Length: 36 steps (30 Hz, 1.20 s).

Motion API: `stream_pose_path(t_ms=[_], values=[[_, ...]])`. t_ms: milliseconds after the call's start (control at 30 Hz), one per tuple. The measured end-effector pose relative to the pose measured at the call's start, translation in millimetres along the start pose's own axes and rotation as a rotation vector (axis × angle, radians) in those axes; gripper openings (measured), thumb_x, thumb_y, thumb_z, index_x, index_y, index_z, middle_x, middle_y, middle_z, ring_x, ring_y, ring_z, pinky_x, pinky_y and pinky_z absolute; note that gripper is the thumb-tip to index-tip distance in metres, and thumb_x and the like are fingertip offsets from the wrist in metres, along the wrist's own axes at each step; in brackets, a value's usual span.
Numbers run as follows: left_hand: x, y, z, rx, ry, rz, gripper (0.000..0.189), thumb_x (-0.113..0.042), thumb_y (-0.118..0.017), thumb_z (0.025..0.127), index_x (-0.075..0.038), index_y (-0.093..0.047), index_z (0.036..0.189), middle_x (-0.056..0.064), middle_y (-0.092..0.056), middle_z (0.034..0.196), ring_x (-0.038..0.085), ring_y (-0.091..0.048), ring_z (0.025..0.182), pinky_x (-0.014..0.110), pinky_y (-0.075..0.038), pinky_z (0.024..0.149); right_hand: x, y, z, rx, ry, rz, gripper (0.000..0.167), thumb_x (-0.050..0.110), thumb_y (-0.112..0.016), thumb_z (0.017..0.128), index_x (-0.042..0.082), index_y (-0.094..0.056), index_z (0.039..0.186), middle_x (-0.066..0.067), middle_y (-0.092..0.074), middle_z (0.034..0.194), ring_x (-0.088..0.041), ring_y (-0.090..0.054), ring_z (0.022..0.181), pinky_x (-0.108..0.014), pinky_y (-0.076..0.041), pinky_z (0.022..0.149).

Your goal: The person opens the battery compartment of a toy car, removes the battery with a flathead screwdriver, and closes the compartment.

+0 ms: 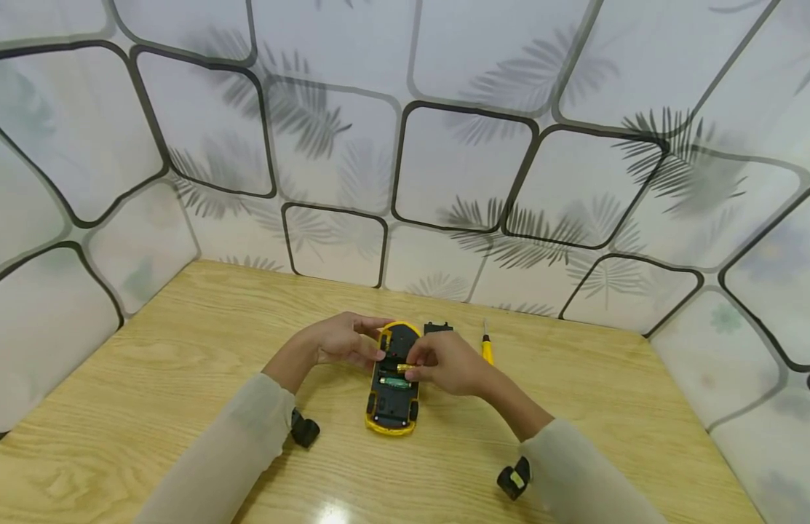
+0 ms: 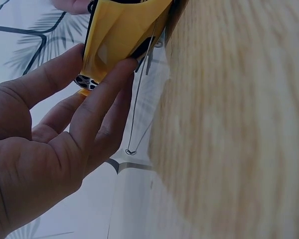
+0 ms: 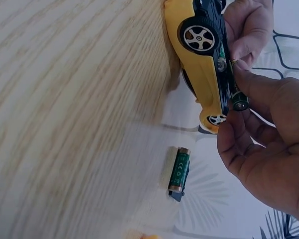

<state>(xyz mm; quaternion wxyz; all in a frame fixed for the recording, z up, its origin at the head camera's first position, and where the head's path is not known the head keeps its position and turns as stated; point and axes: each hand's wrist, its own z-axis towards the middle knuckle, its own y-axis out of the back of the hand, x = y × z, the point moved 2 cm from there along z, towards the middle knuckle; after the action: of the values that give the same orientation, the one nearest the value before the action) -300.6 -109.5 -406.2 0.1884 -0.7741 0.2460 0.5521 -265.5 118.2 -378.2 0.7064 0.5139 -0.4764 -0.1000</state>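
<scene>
A yellow toy car (image 1: 391, 418) lies wheels up on the table, its black underside and battery compartment showing. My left hand (image 1: 342, 340) grips the front part of the car from the left, thumb on the underside and fingers along the yellow body (image 2: 114, 37). Between thumb and fingers, my right hand (image 1: 453, 364) pinches a green battery (image 3: 240, 102) right at the compartment; its gold part (image 1: 402, 368) shows in the head view. Another green battery (image 1: 395, 382) lies across the compartment, just nearer to me. The right fingers hide part of the compartment.
Behind my right hand is a small black cover (image 1: 437, 327). The right wrist view shows a loose green battery (image 3: 179, 169) beside a black piece. Farther right lies a yellow-handled screwdriver (image 1: 487, 351). Patterned walls (image 1: 339, 244) border the wooden table (image 1: 182, 320).
</scene>
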Motion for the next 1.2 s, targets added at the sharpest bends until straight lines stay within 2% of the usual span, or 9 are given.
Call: stream_pose_path(t_ms=[267,533,933,1200], values=[[1.1,0.0,1.6,-0.02,0.008,-0.003,0.076,0.007,-0.068,0.094,-0.014,-0.038,0.16,0.028,-0.027,0.16,0.031,-0.068,0.11,0.044,-0.059,0.093,-12,9,-9.2,-0.057,0.03,-0.007,0.008,0.02,-0.078,0.093,0.013,-0.075,0.096,0.008,-0.066,0.082,-0.007,-0.059,0.07,-0.027,-0.052,0.063],[1.1,-0.5,1.7,-0.019,0.008,-0.009,0.075,0.007,-0.068,0.094,-0.015,-0.038,0.16,0.027,-0.026,0.161,0.032,-0.067,0.113,0.045,-0.059,0.092,-25,16,-18.7,-0.067,0.016,-0.021,0.013,0.019,-0.076,0.095,0.009,-0.075,0.104,0.005,-0.07,0.09,-0.007,-0.062,0.078,-0.027,-0.054,0.069],[0.9,-0.2,1.5,-0.012,0.003,0.001,0.076,0.007,-0.068,0.094,-0.015,-0.037,0.16,0.027,-0.026,0.161,0.03,-0.067,0.111,0.045,-0.059,0.091,-50,17,-20.2,-0.043,-0.025,-0.066,0.005,0.017,-0.075,0.095,0.012,-0.075,0.097,0.005,-0.068,0.089,-0.009,-0.061,0.075,-0.027,-0.053,0.067],[0.0,-0.4,0.7,-0.014,0.003,0.009,0.075,0.006,-0.068,0.095,-0.015,-0.038,0.16,0.027,-0.026,0.161,0.031,-0.067,0.112,0.045,-0.059,0.091,-58,13,-15.6,-0.013,-0.042,-0.118,0.006,0.017,-0.077,0.094,0.012,-0.075,0.096,0.007,-0.068,0.088,-0.007,-0.059,0.074,-0.028,-0.052,0.066]])
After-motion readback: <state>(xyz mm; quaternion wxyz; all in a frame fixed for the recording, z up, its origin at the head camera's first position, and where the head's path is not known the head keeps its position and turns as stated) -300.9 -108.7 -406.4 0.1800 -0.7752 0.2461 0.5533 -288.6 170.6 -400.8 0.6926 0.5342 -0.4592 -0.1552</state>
